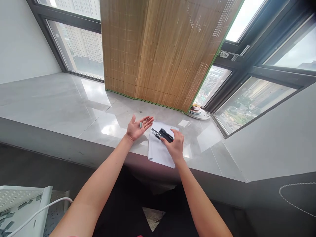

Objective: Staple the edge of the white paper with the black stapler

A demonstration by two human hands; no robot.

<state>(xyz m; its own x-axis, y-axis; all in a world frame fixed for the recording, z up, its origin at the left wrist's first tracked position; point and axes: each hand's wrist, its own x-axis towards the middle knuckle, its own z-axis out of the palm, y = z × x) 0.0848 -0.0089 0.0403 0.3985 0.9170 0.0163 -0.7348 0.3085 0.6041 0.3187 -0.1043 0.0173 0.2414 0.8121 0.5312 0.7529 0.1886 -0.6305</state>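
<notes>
My left hand (138, 127) lies palm up over the grey sill, fingers stretched out, with a small grey strip of staples (140, 124) resting on the palm. My right hand (175, 145) is closed on a black stapler (163, 134), which lies open on a stack of white paper (159, 152). The stapler's metal end points left toward the left hand. The paper lies on the sill near its front edge.
The wide glossy grey sill (61, 102) runs under the windows. A bamboo blind (160, 52) hangs down to the sill behind the hands. Stacked small dishes (197, 111) sit at the blind's right corner. A white perforated rack (17, 200) with a cable is at lower left.
</notes>
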